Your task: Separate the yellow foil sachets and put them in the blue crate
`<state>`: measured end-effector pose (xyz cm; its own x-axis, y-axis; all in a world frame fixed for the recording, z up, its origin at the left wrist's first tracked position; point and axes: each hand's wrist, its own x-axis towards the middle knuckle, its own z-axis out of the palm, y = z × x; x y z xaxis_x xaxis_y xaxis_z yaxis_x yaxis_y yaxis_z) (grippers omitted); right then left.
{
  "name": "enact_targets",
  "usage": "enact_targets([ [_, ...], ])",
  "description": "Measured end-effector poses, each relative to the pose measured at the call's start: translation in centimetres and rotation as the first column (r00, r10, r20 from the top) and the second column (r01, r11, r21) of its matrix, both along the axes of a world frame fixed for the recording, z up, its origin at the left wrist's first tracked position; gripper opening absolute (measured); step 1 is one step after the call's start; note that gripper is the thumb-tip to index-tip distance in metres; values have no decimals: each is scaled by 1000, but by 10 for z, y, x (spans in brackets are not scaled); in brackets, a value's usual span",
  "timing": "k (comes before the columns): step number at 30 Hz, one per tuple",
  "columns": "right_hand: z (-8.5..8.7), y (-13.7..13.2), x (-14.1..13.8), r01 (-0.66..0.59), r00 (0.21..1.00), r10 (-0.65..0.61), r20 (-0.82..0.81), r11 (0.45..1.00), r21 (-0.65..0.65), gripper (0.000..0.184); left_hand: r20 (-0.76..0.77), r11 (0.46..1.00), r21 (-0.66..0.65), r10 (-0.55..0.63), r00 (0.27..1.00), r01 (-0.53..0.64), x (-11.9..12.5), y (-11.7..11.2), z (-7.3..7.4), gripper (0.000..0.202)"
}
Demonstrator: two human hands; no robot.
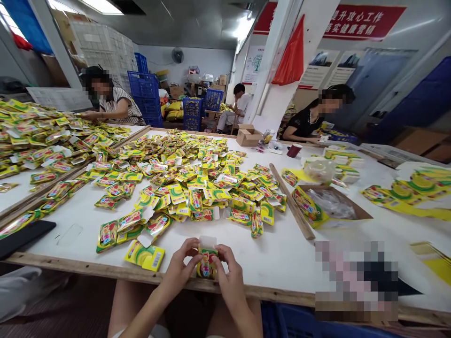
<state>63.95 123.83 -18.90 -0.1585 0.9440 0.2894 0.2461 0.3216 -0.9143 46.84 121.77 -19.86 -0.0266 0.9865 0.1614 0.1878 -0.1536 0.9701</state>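
Note:
Between both hands, near the table's front edge, stands a small yellow and green printed box (207,263) with its white top flap raised. My left hand (183,263) grips its left side, thumb against the front and fingers behind. On the right side my right hand (227,270) grips it the same way. Just left of my hands a similar small box (145,255) lies flat with its barcode showing. Beyond them a large heap of the same boxes (190,188) spreads over the white table (183,232), some with flaps open.
A wooden strip (292,202) divides the table on the right. Past it stands an open carton (331,202) holding clear plastic bags. A black phone (28,237) lies at the left edge. Co-workers sit around the table, one at the left (116,101), another at the right (313,115).

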Motion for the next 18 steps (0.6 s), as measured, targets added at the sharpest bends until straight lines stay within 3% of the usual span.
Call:
enact_targets([
  [3, 4, 10, 1, -37, 998, 37, 60, 999, 7, 19, -80, 1000, 12, -19, 997, 20, 1, 6, 4, 19],
  [8, 9, 23, -2, -5, 998, 0, 55, 996, 93, 17, -141, 987, 162, 37, 989, -14, 6, 11, 6, 21],
  [12, 7, 20, -4, 25, 999, -28, 22, 994, 109, 18, -121, 985, 166, 63, 991, -42, 9, 7, 6, 28],
  [15, 10, 15, -4, -54, 997, 46, 58, 988, 142, 15, -139, 980, 196, 66, 988, -38, 10, 5, 13, 17],
  [18, 16, 12, -3, -43, 998, 35, 55, 988, 151, 15, -122, 980, 190, 80, 989, -56, 11, 6, 21, 13],
])
